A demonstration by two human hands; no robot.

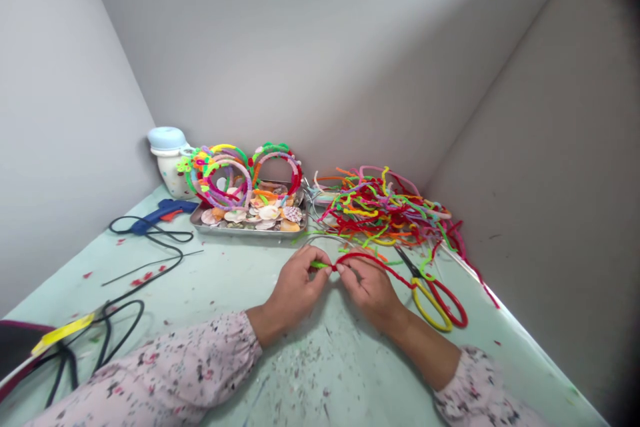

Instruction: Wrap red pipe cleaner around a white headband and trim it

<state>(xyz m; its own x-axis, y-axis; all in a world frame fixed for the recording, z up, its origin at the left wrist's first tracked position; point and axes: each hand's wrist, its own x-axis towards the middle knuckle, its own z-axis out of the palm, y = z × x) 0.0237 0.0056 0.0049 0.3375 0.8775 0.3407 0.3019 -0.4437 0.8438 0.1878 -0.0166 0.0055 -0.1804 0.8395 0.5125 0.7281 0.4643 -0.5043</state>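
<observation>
Both hands meet over the front middle of the table, fingertips almost touching. My left hand (299,285) is closed in a pinch on a short green pipe cleaner (319,265), with red wound at its end. Between the thumb and fingers of my right hand (374,293) is a red pipe cleaner (373,256); its long free end arcs over that hand towards the scissors. A thin grey wire arc (330,238) shows just behind the hands; whether it joins the held piece I cannot tell. Scissors (434,300) with yellow and red handles lie right of my right hand.
A metal tray (250,230) of shells bears several colourful headbands (227,180). Right of it spreads a heap of pipe cleaners (385,210). A blue glue gun (163,215), a lidded cup (170,160) and black cables (135,290) occupy the left. Walls enclose the table (320,373).
</observation>
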